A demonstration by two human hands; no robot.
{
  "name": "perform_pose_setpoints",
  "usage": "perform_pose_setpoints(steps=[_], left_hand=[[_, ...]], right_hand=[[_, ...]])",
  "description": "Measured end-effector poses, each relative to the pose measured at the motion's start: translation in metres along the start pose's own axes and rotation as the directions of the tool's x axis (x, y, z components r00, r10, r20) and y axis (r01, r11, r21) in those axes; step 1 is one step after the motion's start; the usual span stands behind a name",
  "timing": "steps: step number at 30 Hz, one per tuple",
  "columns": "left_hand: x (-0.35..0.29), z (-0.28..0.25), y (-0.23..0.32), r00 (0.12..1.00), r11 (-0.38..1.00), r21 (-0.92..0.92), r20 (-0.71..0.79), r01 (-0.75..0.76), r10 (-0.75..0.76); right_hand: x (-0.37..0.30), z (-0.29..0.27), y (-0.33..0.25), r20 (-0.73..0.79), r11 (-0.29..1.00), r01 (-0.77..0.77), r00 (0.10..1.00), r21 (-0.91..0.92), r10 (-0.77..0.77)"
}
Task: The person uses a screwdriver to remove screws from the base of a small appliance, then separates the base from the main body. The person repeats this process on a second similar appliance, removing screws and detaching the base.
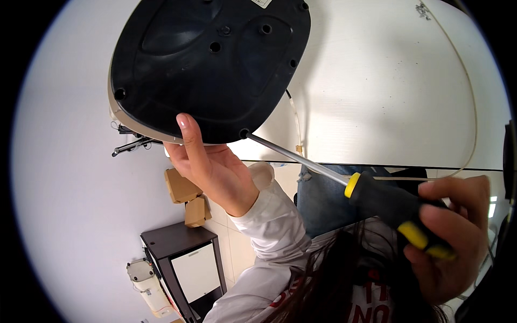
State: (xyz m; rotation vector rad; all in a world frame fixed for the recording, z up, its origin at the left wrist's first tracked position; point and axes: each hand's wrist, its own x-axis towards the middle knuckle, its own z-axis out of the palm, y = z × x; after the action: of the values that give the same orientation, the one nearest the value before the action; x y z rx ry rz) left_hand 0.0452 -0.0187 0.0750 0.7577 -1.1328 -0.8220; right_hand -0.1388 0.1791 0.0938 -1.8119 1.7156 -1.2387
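A rounded black plastic base (215,81) with a beige rim is tilted up, its underside with several round holes facing me. My left hand (210,167) grips its lower edge, thumb on the black face and the other fingers mostly hidden behind. In my right hand (458,231) is a screwdriver (377,199) with a black and yellow handle. Its long metal shaft slants up to the left, and the tip is at the hole in the base's lower right edge. A screw in that hole cannot be seen.
Behind the base lies a white table (377,81), with a pale cable (474,107) running across it and bits of debris (423,11) at the far side. Cardboard boxes (180,185) and a dark cabinet (188,264) stand at the lower left, beside a white appliance (148,288).
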Motion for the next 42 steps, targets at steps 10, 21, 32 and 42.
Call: perform_pose_setpoints(steps=[10,21,32,42], left_hand=[[0.0,0.0,-0.002,1.0,1.0,-0.013,0.004,-0.009,0.009],[0.001,0.0,-0.003,1.0,1.0,-0.019,0.027,-0.014,0.015],[0.001,0.001,-0.004,1.0,1.0,-0.014,0.017,-0.016,0.016],[0.0,0.002,-0.006,1.0,1.0,-0.006,0.023,-0.009,0.009]], right_hand=[[-0.007,0.02,0.005,-0.211,0.908,0.037,0.976,0.416,0.057],[-0.017,0.021,0.01,-0.218,0.877,0.012,0.97,0.481,0.107],[-0.021,0.016,0.013,-0.186,0.882,0.025,0.98,0.47,0.071],[-0.017,0.007,0.016,-0.215,0.832,0.126,0.976,0.54,-0.008]])
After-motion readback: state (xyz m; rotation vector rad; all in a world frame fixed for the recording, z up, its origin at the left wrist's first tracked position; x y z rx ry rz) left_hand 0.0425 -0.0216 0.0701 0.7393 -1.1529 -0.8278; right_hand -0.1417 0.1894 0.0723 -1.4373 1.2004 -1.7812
